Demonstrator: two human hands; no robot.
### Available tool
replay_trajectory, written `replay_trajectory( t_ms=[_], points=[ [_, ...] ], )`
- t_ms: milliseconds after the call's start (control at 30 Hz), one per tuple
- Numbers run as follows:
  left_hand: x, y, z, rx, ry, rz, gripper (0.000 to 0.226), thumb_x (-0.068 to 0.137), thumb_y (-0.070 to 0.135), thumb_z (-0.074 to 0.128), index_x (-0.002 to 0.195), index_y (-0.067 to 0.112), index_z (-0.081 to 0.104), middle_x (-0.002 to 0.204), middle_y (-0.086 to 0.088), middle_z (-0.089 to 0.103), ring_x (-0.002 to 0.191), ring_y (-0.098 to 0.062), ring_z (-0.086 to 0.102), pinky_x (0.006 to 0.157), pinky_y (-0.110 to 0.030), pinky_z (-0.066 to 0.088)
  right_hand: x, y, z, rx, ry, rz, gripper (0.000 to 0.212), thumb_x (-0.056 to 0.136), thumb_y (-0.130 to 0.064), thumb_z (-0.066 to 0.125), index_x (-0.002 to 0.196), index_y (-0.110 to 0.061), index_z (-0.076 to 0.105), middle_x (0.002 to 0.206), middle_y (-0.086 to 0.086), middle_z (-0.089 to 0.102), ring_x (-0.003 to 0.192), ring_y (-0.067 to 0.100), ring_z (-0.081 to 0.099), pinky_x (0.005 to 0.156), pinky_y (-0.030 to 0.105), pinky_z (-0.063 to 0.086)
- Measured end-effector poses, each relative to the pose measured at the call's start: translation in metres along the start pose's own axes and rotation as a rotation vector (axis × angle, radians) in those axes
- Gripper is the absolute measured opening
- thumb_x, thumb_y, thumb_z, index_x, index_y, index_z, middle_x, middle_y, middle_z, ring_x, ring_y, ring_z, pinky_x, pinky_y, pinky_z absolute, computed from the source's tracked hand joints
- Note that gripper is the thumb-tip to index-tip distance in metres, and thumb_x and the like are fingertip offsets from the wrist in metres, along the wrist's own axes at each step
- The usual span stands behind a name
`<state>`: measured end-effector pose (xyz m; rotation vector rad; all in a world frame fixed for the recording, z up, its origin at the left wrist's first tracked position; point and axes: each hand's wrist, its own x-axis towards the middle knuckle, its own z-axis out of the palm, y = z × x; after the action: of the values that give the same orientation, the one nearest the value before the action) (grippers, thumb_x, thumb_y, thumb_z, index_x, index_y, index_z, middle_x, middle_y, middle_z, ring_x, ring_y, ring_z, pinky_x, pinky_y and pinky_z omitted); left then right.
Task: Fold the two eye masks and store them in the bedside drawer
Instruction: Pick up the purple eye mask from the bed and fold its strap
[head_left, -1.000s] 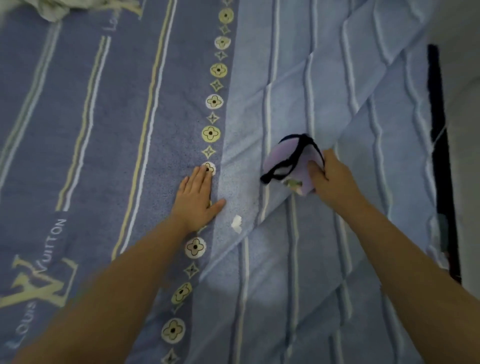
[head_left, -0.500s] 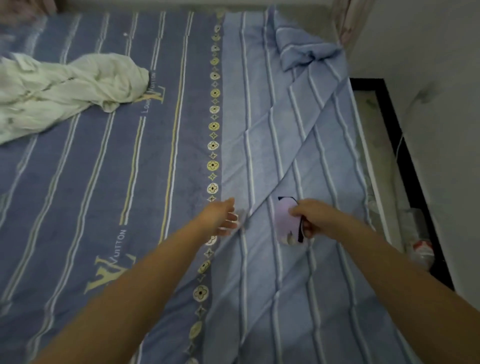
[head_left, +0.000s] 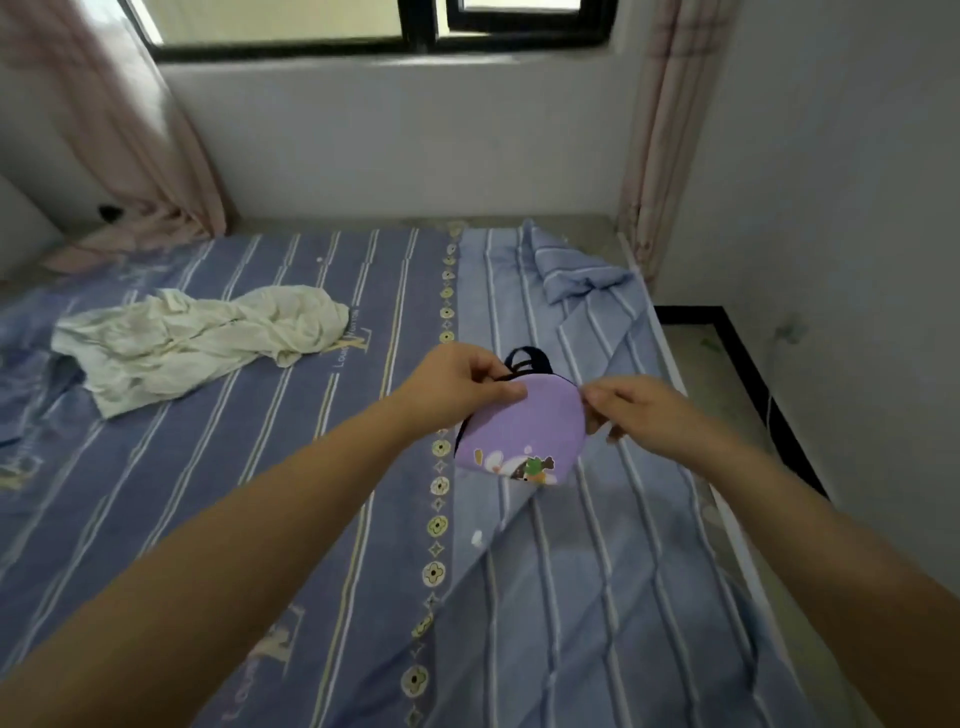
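Observation:
A purple eye mask (head_left: 522, 431) with a small cartoon print at its lower edge and a black strap hangs in the air above the bed. It looks folded in half. My left hand (head_left: 460, 382) pinches its upper left corner and the strap. My right hand (head_left: 631, 408) pinches its upper right edge. Only one eye mask is in view. No drawer is in view.
The bed (head_left: 260, 519) has a blue and purple striped sheet with a folded-over flap on the right. A crumpled white cloth (head_left: 192, 343) lies at the far left. A small white scrap (head_left: 476, 538) lies on the sheet. Wall and floor strip (head_left: 727, 384) are to the right.
My head has lifted, so the window and wall now show. My right hand has raised the mask off the sheet, and my left hand has left the bed and taken hold of it.

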<state>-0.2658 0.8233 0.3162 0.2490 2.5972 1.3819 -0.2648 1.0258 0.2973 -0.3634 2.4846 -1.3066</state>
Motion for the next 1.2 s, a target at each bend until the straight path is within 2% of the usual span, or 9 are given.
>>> replay_trajectory(
  t_ms=[100,200,433,633,700,800,1033,1100,1200],
  points=[
    [-0.010,0.050,-0.041,0.160,0.018,0.138,0.012,0.074,0.015,0.073,0.063,0.013,0.070,0.042,0.015,0.056,0.040,0.008,0.050,0.042,-0.002,0.036,0.002,-0.054,-0.033,-0.059,0.094,-0.228,0.036,0.091,0.000,0.041,0.124,-0.010,0.049,0.115,-0.002,0.053,0.103,0.009,0.050,0.080,0.015,0.044],
    [-0.024,0.090,-0.076,0.250,0.109,0.271,0.015,0.072,0.013,0.074,0.059,0.011,0.069,0.035,0.017,0.053,0.038,0.011,0.047,0.040,-0.001,0.033,-0.004,-0.103,-0.052,-0.084,-0.004,-0.388,0.048,0.088,0.005,0.045,0.128,-0.022,0.042,0.123,-0.010,0.044,0.111,0.006,0.045,0.078,0.002,0.043],
    [-0.051,0.124,-0.118,0.367,0.327,0.444,0.010,0.081,0.016,0.064,0.081,0.007,0.068,0.061,0.018,0.053,0.054,0.008,0.052,0.052,-0.001,0.037,-0.017,-0.152,-0.059,0.189,-0.069,-0.450,0.028,0.083,0.013,0.049,0.075,-0.013,0.055,0.056,-0.019,0.068,0.056,-0.012,0.057,0.057,0.003,0.046],
    [-0.051,0.138,-0.119,0.572,0.393,0.564,0.021,0.092,0.021,0.046,0.095,0.003,0.056,0.077,0.000,0.051,0.068,-0.019,0.043,0.055,-0.015,0.034,-0.025,-0.183,-0.058,0.109,-0.135,-0.445,0.036,0.083,0.015,0.044,0.113,-0.002,0.053,0.087,0.022,0.062,0.070,0.033,0.050,0.069,0.042,0.046],
    [-0.050,0.146,-0.123,0.566,0.410,0.572,0.022,0.091,0.023,0.048,0.095,0.002,0.056,0.077,-0.002,0.051,0.067,-0.020,0.043,0.053,-0.021,0.030,-0.025,-0.189,-0.062,0.123,-0.096,-0.433,0.031,0.083,0.016,0.042,0.111,0.007,0.053,0.085,0.025,0.063,0.071,0.024,0.050,0.068,0.032,0.043],
    [-0.050,0.152,-0.131,0.498,0.372,0.617,0.019,0.079,0.023,0.067,0.084,0.007,0.060,0.063,0.001,0.049,0.055,-0.012,0.040,0.053,-0.005,0.034,-0.022,-0.187,-0.068,0.234,-0.107,-0.390,0.030,0.082,0.020,0.036,0.110,0.018,0.050,0.098,0.039,0.052,0.088,0.030,0.044,0.077,0.037,0.036],
    [-0.045,0.156,-0.125,0.410,0.313,0.578,0.039,0.066,0.025,0.078,0.054,0.034,0.043,0.054,0.014,0.045,0.048,0.000,0.044,0.045,-0.005,0.034,-0.025,-0.179,-0.066,0.373,-0.067,-0.426,0.041,0.058,0.002,0.043,0.092,0.022,0.055,0.060,0.003,0.064,0.063,0.019,0.052,0.058,0.025,0.045],
    [-0.042,0.159,-0.128,0.393,0.352,0.565,0.041,0.069,0.024,0.076,0.049,0.030,0.041,0.048,0.011,0.040,0.041,0.005,0.043,0.041,-0.007,0.032,-0.025,-0.181,-0.070,0.455,0.049,-0.451,0.015,0.066,0.009,0.046,0.076,0.009,0.056,0.056,-0.001,0.063,0.057,0.012,0.055,0.054,0.020,0.046],
    [-0.042,0.162,-0.136,0.361,0.318,0.519,0.044,0.072,0.022,0.074,0.043,0.027,0.041,0.036,0.008,0.042,0.034,0.005,0.041,0.035,-0.006,0.028,-0.026,-0.186,-0.074,0.232,0.283,-0.535,0.034,0.083,0.014,0.045,0.087,-0.018,0.054,0.080,-0.012,0.061,0.073,0.000,0.057,0.063,0.013,0.049]
  ],
)
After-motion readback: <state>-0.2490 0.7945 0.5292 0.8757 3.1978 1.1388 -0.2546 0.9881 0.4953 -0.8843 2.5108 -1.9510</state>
